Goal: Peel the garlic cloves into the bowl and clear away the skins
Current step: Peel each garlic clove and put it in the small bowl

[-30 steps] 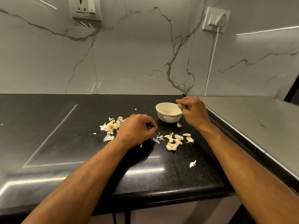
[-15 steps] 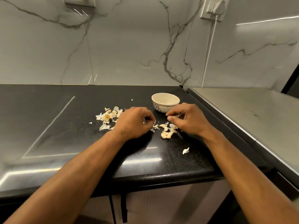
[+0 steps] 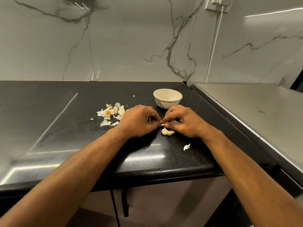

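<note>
A small cream bowl point(image 3: 167, 98) with a patterned side stands on the black counter point(image 3: 65, 128). Just in front of it my left hand point(image 3: 137, 122) and my right hand point(image 3: 185, 122) meet, fingertips together, and pinch a garlic clove point(image 3: 162, 124) between them. A few unpeeled cloves point(image 3: 166, 132) lie under my right hand, partly hidden by it. A heap of papery skins point(image 3: 109, 113) lies to the left of my left hand. The bowl's contents cannot be made out.
One loose bit of skin point(image 3: 186, 146) lies near the counter's front edge. A steel surface point(image 3: 255, 115) adjoins the counter on the right. A white cable point(image 3: 216, 38) hangs down the marble wall behind.
My right hand came back from the bowl to the cloves and has picked one up. It now meets my left hand's fingertips. The camera has tilted downward.
</note>
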A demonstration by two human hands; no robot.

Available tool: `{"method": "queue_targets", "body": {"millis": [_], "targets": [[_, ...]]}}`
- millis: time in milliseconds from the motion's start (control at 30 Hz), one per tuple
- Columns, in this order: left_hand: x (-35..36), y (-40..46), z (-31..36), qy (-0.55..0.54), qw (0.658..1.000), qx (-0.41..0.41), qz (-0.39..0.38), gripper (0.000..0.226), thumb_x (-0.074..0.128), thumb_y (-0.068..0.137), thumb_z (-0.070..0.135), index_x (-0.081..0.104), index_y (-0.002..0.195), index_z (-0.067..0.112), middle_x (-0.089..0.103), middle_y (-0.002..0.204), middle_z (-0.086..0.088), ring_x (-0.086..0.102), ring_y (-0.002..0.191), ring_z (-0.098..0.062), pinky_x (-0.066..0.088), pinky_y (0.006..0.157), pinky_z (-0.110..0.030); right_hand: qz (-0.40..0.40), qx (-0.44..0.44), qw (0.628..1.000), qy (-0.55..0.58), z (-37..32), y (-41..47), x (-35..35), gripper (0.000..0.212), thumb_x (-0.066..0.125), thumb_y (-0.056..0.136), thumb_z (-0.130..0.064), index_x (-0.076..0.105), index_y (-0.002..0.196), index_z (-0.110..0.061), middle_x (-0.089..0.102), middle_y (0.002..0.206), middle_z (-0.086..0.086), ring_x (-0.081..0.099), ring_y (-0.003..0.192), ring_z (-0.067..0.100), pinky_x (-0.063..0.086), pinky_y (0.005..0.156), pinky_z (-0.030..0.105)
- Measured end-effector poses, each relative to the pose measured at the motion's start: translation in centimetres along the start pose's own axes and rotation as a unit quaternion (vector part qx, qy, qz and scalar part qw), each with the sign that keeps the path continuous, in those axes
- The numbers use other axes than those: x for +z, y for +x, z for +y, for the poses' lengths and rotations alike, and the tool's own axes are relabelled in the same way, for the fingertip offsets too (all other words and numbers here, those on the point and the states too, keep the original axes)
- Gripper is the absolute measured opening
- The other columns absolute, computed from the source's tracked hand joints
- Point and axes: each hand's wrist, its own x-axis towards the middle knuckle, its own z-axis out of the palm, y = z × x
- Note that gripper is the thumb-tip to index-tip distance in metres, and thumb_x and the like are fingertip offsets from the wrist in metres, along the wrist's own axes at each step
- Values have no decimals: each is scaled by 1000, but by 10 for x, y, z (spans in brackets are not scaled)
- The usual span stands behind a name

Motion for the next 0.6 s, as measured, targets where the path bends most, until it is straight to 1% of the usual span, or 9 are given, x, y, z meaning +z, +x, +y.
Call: {"method": "queue_targets", "body": {"millis": [67, 133, 233, 333, 367, 433, 467, 533, 600], "targets": [[2, 0, -1, -24, 1000, -9, 11, 9, 70, 83, 32, 75, 91, 31, 62, 81, 18, 60, 79, -10, 53, 74, -36, 20, -16, 1000, -4, 1, 1, 3, 7, 73, 86, -17, 77, 93, -18, 66, 92, -6, 58, 94, 14, 49, 85, 42], [3, 0, -3, -67, 997, -17, 31, 8, 72, 84, 30, 75, 90, 28, 67, 82, 15, 61, 78, -9, 54, 74, -38, 48, -18, 999, 7, 1, 2, 4, 7, 71, 88, -16, 76, 93, -17, 67, 89, -7, 59, 90, 13, 51, 84, 41], [2, 0, -3, -141, 988, -29, 50, 6, 73, 84, 25, 76, 89, 24, 71, 79, 11, 64, 74, -9, 55, 73, -40, 73, -12, 997, 28, -1, 2, 4, 11, 69, 90, -14, 76, 99, -15, 67, 88, -8, 63, 87, 11, 52, 81, 30], [1, 0, -2, -201, 977, -42, 63, 4, 74, 84, 21, 77, 87, 22, 72, 72, 2, 65, 66, -19, 56, 67, -41, 95, -28, 994, 44, -3, 2, 5, 14, 68, 90, -11, 76, 102, -14, 67, 87, -12, 65, 85, 6, 50, 77, 17], [1, 1, -1, -217, 973, -44, 65, 3, 74, 85, 20, 77, 86, 20, 71, 70, -2, 62, 63, -20, 54, 64, -38, 108, -36, 992, 55, -3, 3, 6, 15, 68, 90, -10, 76, 101, -14, 67, 87, -13, 65, 85, 6, 50, 76, 16], [0, 2, 1, -249, 965, -53, 67, 5, 72, 86, 17, 77, 86, 16, 70, 69, -7, 55, 58, -17, 48, 58, -31, 148, -44, 984, 85, -3, 4, 7, 15, 69, 89, -9, 76, 102, -12, 70, 88, -10, 67, 85, 5, 52, 77, 17], [0, 2, 1, -264, 960, -60, 67, 5, 71, 87, 16, 77, 87, 14, 70, 69, -8, 54, 58, -15, 47, 58, -29, 167, -41, 980, 101, -3, 4, 8, 15, 69, 89, -9, 76, 102, -12, 72, 89, -8, 68, 85, 5, 53, 77, 18], [-2, 2, 3, -285, 954, -72, 63, 7, 70, 88, 16, 76, 89, 12, 70, 70, -6, 56, 59, -10, 48, 59, -25, 184, -32, 975, 123, -4, 5, 8, 14, 70, 88, -10, 75, 102, -11, 74, 91, -4, 70, 86, 6, 54, 78, 20], [-3, 2, 4, -299, 949, -83, 59, 8, 69, 89, 16, 75, 91, 12, 69, 71, -1, 56, 58, -2, 47, 58, -16, 182, -27, 973, 140, -6, 6, 8, 14, 71, 87, -12, 75, 100, -11, 75, 92, -1, 70, 87, 8, 55, 80, 21]]}}
